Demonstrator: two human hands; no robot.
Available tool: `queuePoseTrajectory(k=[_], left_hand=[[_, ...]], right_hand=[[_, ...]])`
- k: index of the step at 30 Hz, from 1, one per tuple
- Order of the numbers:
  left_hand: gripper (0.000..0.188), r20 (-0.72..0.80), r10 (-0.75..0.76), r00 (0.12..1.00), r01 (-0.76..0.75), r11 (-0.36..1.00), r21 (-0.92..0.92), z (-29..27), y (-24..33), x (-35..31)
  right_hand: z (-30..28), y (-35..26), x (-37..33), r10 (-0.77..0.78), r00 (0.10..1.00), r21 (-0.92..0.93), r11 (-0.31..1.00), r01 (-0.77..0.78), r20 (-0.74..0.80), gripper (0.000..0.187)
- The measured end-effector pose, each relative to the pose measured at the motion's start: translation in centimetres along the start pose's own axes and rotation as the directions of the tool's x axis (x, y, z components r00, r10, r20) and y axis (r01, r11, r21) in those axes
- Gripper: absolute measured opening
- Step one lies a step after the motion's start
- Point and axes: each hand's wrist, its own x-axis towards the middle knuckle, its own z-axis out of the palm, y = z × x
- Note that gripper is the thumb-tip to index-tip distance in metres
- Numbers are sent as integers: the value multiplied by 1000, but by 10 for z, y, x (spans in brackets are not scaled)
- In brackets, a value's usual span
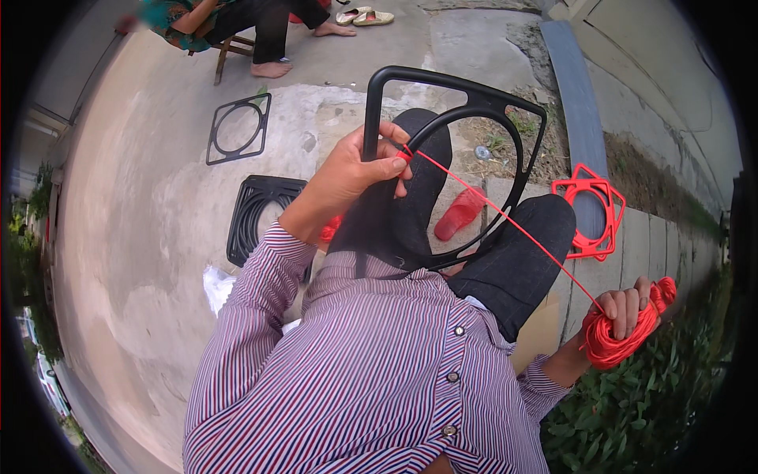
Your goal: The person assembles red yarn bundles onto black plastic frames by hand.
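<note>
Work in hand: red cord (505, 215) is wound at one spot on the ring of a black frame (478, 100); this looks like an early stage.
Done: a small red wrap (405, 153) sits on the ring's left side, by the left thumb.
Left: the rest of the visible ring is bare black, so most of it seems uncovered.
Black frame: tilted above the lap, its lower edge close to the shirt, its upper edge out past the knees.
Left hand (365, 162): thumb and fingers pinched closed on the frame's left side, at the wrap.
Right hand (624, 312): fingers curled tight round a red skein (616, 346), well apart from the frame's right edge; the cord runs straight between them.
Other black frames: a stack (246, 213) on the ground beside the left forearm, and a single frame (266, 126) lying beyond it; no red shows on either.
Red frames (606, 188): overlapping at the near end of a grey strip (574, 95), beyond the right knee.
Containers: none clearly visible; a white crumpled sheet or bag (217, 288) lies near the stack's near edge, its contents, if any, impossible to tell.
</note>
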Motion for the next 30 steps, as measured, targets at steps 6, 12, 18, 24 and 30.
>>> queuePoseTrajectory(k=[6, 12, 18, 24, 30], left_hand=[[22, -2, 63, 998, -63, 998, 15, -8, -7, 3], [19, -14, 51, 999, -49, 988, 149, 14, -3, 3], [43, 148, 258, 955, -297, 811, 504, 41, 4, 9], [32, 415, 418, 808, -587, 626, 513, 46, 4, 14], [53, 341, 353, 871, -457, 836, 304, 50, -2, 12]], right_hand=[[-56, 6, -12, -55, 915, -228, 973, -41, -401, 40], [-43, 89, 30, -4, 847, -320, 927, -196, -532, 57], [0, 145, 96, 67, 909, -676, 647, -353, -411, 36], [-20, 150, 110, 120, 928, -636, 697, -332, -352, 22], [-71, 169, 82, 391, 802, 77, 912, -402, -452, 23]])
